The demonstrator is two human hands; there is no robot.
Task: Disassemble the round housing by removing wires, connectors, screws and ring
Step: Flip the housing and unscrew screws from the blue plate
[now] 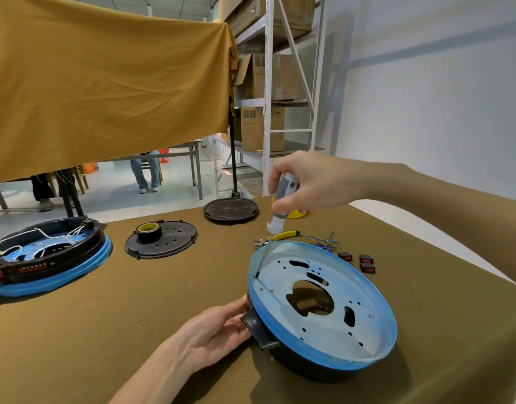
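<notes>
Steadying the work from the near side, the left hand (219, 330) curls its fingers round the black side handle (255, 330) of the round housing (324, 310), which sits tilted on the olive-covered table (134, 316) at the right front. Inside it nothing loose shows: no wires and no connectors, only a pale plate pierced by a big central opening, slots and small holes. That suggests the wiring stage is finished on this unit. The black ring (303, 371) under the blue rim looks to be in place, so the screws and ring are probably what is left.

Above it, the right hand (306, 185) grips the grey-and-clear handle of a screwdriver (275, 220), its thumb and fingers wrapped round it. The shaft slants down so the tip meets the plate just inside the far-left wall, seemingly on a screw, though the screw itself is too small to make out.

Just beyond the rim lie yellow-handled pliers (280, 237), a tangle of loose wires (324, 243) and three small black switches (364, 263), apparently parts already pulled.

Farther left, a black vented cover (169, 243) carries a roll of tape (149, 230). At the left edge a second housing (46, 258) holds white wires and a switch panel, untouched as far as can be judged. A round black grille (230, 209) rests near the table's far edge.
</notes>
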